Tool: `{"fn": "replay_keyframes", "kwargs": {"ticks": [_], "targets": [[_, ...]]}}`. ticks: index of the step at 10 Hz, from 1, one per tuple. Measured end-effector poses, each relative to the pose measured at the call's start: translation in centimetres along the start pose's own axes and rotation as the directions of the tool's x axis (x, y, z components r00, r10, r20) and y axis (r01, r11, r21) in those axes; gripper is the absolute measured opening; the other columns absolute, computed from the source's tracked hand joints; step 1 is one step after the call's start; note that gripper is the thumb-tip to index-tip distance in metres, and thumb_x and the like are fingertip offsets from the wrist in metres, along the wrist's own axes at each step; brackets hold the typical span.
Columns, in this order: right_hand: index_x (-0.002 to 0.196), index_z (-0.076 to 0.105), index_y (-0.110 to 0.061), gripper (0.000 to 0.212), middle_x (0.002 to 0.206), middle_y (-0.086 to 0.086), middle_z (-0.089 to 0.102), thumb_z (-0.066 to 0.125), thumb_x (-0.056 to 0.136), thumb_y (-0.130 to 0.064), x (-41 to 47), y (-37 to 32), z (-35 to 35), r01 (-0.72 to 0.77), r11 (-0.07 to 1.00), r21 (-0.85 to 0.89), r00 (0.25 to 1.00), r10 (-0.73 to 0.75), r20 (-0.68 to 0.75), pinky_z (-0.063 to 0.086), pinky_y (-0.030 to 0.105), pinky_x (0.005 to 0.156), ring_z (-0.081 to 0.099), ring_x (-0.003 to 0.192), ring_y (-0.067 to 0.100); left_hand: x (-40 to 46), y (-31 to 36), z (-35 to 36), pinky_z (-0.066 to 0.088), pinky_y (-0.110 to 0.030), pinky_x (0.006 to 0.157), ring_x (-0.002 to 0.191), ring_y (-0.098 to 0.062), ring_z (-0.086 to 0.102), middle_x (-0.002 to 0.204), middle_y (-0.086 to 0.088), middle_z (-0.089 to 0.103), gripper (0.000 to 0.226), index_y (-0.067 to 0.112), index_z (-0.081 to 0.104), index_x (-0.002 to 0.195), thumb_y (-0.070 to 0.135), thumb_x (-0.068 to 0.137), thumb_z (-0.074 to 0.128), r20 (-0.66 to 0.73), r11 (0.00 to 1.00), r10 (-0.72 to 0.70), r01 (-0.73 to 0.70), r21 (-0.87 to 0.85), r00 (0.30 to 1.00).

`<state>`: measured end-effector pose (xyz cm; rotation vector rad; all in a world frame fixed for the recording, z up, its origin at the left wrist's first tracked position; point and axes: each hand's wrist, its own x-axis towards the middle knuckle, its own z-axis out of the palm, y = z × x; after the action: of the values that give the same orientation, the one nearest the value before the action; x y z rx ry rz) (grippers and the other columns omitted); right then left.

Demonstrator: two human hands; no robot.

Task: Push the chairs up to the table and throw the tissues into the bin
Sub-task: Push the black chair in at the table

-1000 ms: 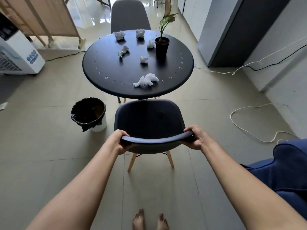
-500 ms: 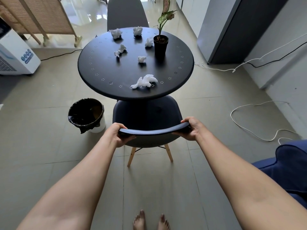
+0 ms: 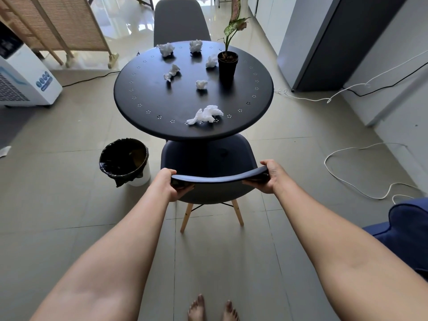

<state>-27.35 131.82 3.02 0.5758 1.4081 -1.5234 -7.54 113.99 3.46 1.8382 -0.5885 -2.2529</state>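
A dark chair (image 3: 208, 158) with wooden legs stands in front of me, its seat front tucked under the near edge of the round black table (image 3: 162, 112). My left hand (image 3: 166, 184) grips the left end of its backrest top and my right hand (image 3: 272, 176) grips the right end. Several crumpled white tissues lie on the table, the largest (image 3: 206, 114) near the front edge, another (image 3: 201, 84) mid-table. A second grey chair (image 3: 180, 19) stands at the far side. The bin (image 3: 125, 161), lined with a black bag, sits on the floor left of the near chair.
A potted plant (image 3: 228, 63) stands on the table's right half. White cables (image 3: 347, 172) loop over the floor at right. A white appliance (image 3: 20, 75) and a wooden screen (image 3: 58, 24) are at left, a grey cabinet (image 3: 328, 42) at right, and blue upholstery (image 3: 407, 228) by my right arm.
Both hands have pushed the near chair forward; its seat has slid under the table's near edge. The view has moved closer to the table.
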Motion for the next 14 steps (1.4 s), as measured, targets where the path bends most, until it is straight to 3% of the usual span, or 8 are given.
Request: {"fn": "replay_keyframes", "kwargs": {"ticks": [2, 4, 6, 8, 10, 12, 13, 14], "targets": [[0.122, 0.048, -0.011, 0.045, 0.118, 0.017, 0.058, 0.028, 0.094, -0.039, -1.2, 1.9, -0.3, 0.097, 0.986, -0.136, 0.991, -0.109, -0.079, 0.050, 0.049, 0.081, 0.058, 0.104, 0.036, -1.7, -0.6, -1.4, 0.055, -0.047, 0.076, 0.093, -0.034, 0.064, 0.108, -0.019, 0.063, 0.039, 0.005, 0.049, 0.128, 0.027, 0.096, 0.044, -0.007, 0.993, 0.073, -0.072, 0.098, 0.997], [0.133, 0.048, -0.003, 0.045, 0.141, 0.021, 0.047, 0.029, 0.100, -0.027, -2.5, 6.4, -1.6, 0.086, 0.819, -0.567, 0.957, -0.226, -0.181, 0.039, 0.041, 0.105, 0.045, 0.131, 0.036, -2.4, -3.1, -4.2, 0.047, -0.044, 0.098, 0.123, -0.036, 0.050, 0.133, -0.016, 0.052, 0.050, 0.004, 0.043, 0.137, 0.030, 0.095, 0.045, -0.255, 0.834, 0.297, -0.121, 0.538, 0.920], [0.068, 0.040, -0.020, 0.032, 0.105, 0.008, 0.040, 0.034, 0.098, -0.017, -3.6, 10.3, 0.9, 0.101, 0.264, -0.959, 0.975, -0.219, 0.042, 0.037, 0.034, 0.091, 0.041, 0.098, 0.023, -3.0, -4.7, -10.3, 0.042, -0.043, 0.107, 0.130, -0.036, 0.045, 0.146, -0.016, 0.043, 0.058, 0.002, 0.038, 0.142, 0.033, 0.093, 0.045, -0.177, 0.611, 0.381, -0.103, 0.785, 0.908], [0.131, 0.047, -0.007, 0.040, 0.138, 0.009, 0.049, 0.041, 0.096, -0.026, -5.0, 16.7, 7.8, 0.194, -0.134, -0.972, 0.981, -0.001, 0.196, 0.039, 0.033, 0.107, 0.047, 0.128, 0.023, -2.9, -5.0, -18.7, 0.044, -0.038, 0.099, 0.128, -0.037, 0.047, 0.147, -0.014, 0.043, 0.057, 0.005, 0.040, 0.141, 0.034, 0.092, 0.044, -0.202, 0.649, 0.300, -0.045, 0.759, 0.932], [0.125, 0.051, -0.004, 0.037, 0.131, 0.010, 0.050, 0.037, 0.097, -0.023, -7.1, 24.5, 19.2, 0.335, -0.275, -0.901, 0.942, 0.103, 0.319, 0.036, 0.036, 0.108, 0.047, 0.120, 0.020, -3.1, -1.7, -30.0, 0.050, -0.039, 0.093, 0.125, -0.036, 0.050, 0.144, -0.014, 0.045, 0.054, 0.004, 0.045, 0.137, 0.033, 0.092, 0.043, -0.265, 0.671, 0.311, -0.013, 0.742, 0.913], [0.090, 0.058, -0.008, 0.027, 0.086, 0.004, 0.048, 0.035, 0.096, -0.021, -8.3, 32.1, 30.6, 0.388, -0.375, -0.842, 0.921, 0.113, 0.374, 0.039, 0.031, 0.090, 0.046, 0.075, 0.015, -3.3, 2.6, -40.7, 0.053, -0.041, 0.089, 0.118, -0.035, 0.055, 0.137, -0.017, 0.052, 0.048, 0.003, 0.052, 0.130, 0.032, 0.095, 0.041, -0.319, 0.724, 0.320, -0.013, 0.690, 0.892], [0.126, 0.054, 0.000, 0.038, 0.110, 0.013, 0.055, 0.042, 0.095, -0.019, -9.3, 35.9, 37.1, 0.428, -0.373, -0.824, 0.903, 0.144, 0.404, 0.043, 0.036, 0.099, 0.042, 0.092, 0.018, -3.1, 5.5, -45.9, 0.053, -0.041, 0.089, 0.120, -0.033, 0.054, 0.141, -0.014, 0.049, 0.051, 0.004, 0.048, 0.136, 0.034, 0.095, 0.040, -0.326, 0.718, 0.319, -0.002, 0.696, 0.890], [0.119, 0.057, -0.005, 0.031, 0.129, 0.018, 0.057, 0.043, 0.095, -0.020, -9.5, 37.3, 40.6, 0.461, -0.403, -0.791, 0.887, 0.179, 0.426, 0.044, 0.035, 0.091, 0.042, 0.093, 0.018, -2.5, 7.5, -48.5, 0.052, -0.040, 0.089, 0.122, -0.033, 0.052, 0.145, -0.012, 0.046, 0.054, 0.006, 0.044, 0.139, 0.036, 0.094, 0.041, -0.339, 0.723, 0.314, 0.008, 0.690, 0.887]]}}
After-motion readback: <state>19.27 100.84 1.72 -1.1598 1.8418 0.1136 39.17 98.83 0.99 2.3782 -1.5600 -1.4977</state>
